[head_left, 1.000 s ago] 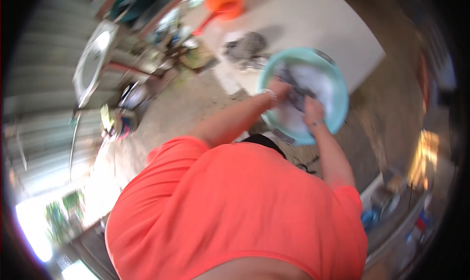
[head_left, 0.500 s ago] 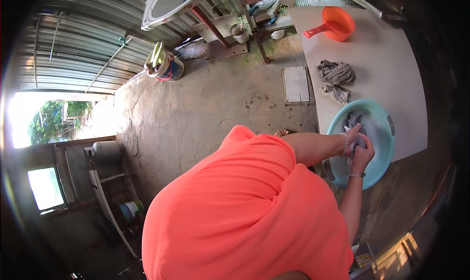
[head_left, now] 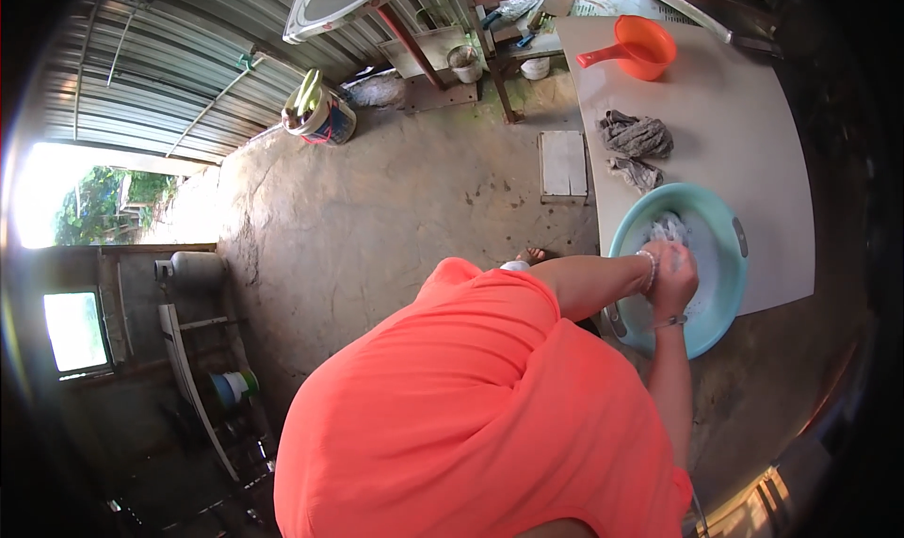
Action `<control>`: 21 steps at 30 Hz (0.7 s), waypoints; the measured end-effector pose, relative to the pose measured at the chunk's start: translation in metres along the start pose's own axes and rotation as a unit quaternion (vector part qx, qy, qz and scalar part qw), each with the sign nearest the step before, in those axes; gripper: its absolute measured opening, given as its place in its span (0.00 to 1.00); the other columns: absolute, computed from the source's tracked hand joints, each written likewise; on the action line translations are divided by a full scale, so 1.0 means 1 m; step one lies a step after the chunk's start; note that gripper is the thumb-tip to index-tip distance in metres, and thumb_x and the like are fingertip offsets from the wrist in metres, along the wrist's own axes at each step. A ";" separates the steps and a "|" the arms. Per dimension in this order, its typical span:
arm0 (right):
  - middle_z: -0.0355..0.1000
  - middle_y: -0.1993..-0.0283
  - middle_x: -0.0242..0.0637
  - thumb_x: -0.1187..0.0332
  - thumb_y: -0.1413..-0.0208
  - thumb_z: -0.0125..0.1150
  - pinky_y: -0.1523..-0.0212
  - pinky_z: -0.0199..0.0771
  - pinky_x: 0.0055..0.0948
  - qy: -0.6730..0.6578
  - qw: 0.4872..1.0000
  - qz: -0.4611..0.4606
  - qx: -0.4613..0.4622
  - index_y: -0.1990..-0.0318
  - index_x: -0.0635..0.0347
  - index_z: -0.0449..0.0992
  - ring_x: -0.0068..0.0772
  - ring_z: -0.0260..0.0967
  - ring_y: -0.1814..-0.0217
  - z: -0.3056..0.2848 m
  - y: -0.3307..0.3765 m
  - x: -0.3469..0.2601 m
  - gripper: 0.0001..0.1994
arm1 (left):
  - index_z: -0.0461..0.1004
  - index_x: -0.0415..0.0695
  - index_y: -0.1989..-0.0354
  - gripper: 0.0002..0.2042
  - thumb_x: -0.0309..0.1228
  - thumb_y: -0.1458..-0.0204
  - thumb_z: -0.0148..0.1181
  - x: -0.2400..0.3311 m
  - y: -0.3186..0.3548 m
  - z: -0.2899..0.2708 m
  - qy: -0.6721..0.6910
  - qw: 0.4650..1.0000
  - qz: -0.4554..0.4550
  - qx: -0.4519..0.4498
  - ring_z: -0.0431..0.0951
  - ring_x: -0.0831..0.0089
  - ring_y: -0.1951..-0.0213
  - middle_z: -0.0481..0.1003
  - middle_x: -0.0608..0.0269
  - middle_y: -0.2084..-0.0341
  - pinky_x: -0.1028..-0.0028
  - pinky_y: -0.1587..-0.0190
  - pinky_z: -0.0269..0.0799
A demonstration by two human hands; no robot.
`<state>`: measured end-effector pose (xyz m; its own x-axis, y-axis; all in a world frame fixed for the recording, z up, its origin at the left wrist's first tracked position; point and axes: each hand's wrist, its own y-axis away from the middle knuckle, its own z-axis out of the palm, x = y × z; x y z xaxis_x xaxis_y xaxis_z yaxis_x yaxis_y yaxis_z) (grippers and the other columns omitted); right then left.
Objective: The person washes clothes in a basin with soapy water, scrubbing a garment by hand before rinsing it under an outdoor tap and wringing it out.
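Note:
A light-blue basin stands at the table's near edge, with whitish, sudsy water in it. Over its left part my two hands are closed together on a wet grey cloth, whose whitish, bunched end pokes out beyond the fingers. My left hand, below a beaded bracelet, is mostly covered by the right. My right hand, with a band at its wrist, is wrapped over the cloth from the near side. The rest of the cloth is hidden inside my grip.
Two crumpled grey cloths lie on the pale table beyond the basin. Farther back sits an orange dipper. A white bucket stands by the metal wall, and a gas cylinder is at the left.
My hands have come closer together and tightened round the cloth, now bunched up with a paler end showing. The whole view has shifted slightly.

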<state>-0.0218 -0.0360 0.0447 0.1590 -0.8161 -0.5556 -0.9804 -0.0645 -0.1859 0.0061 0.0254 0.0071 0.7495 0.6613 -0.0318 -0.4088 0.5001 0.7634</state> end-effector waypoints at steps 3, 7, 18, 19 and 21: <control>0.69 0.69 0.44 0.64 0.55 0.51 0.66 0.65 0.33 -0.050 0.990 0.127 -0.030 0.68 0.61 0.72 0.45 0.65 0.66 -0.005 -0.007 0.035 0.11 | 0.70 0.42 0.66 0.17 0.43 0.57 0.48 -0.020 -0.023 -0.004 -0.021 0.997 0.065 0.031 0.70 0.65 0.72 0.70 0.58 0.70 0.64 0.69 0.66; 0.69 0.69 0.46 0.65 0.54 0.50 0.67 0.65 0.32 -0.083 0.991 0.102 -0.023 0.68 0.62 0.72 0.44 0.66 0.67 -0.022 -0.005 0.023 0.10 | 0.70 0.42 0.65 0.19 0.45 0.59 0.50 -0.025 -0.034 -0.005 -0.051 0.992 0.092 0.076 0.70 0.63 0.70 0.70 0.55 0.68 0.64 0.68 0.66; 0.66 0.73 0.43 0.65 0.55 0.53 0.71 0.64 0.35 -0.028 0.999 -0.014 -0.014 0.70 0.61 0.72 0.45 0.64 0.71 -0.024 0.017 -0.012 0.09 | 0.69 0.42 0.65 0.15 0.41 0.54 0.46 -0.036 -0.047 -0.015 -0.093 0.995 0.031 0.002 0.70 0.65 0.70 0.70 0.54 0.68 0.66 0.70 0.66; 0.66 0.73 0.45 0.65 0.55 0.52 0.71 0.64 0.35 -0.017 1.000 -0.025 -0.002 0.71 0.62 0.71 0.46 0.64 0.72 -0.016 0.018 -0.003 0.10 | 0.69 0.42 0.65 0.15 0.40 0.54 0.46 -0.036 -0.053 -0.021 -0.132 0.989 0.060 0.024 0.70 0.65 0.70 0.70 0.54 0.68 0.66 0.70 0.66; 0.67 0.74 0.45 0.65 0.55 0.52 0.70 0.64 0.34 -0.065 0.997 0.048 -0.008 0.71 0.64 0.71 0.45 0.64 0.72 -0.008 0.011 0.023 0.10 | 0.69 0.42 0.65 0.15 0.40 0.53 0.45 -0.036 -0.091 -0.047 -0.281 0.952 0.112 0.048 0.70 0.66 0.71 0.70 0.54 0.69 0.66 0.71 0.66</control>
<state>-0.0302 -0.0603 0.0363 0.0778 -0.7375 -0.6708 -0.9934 -0.0002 -0.1149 -0.0088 -0.0176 -0.0915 0.8208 0.3283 0.4674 -0.5611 0.3108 0.7672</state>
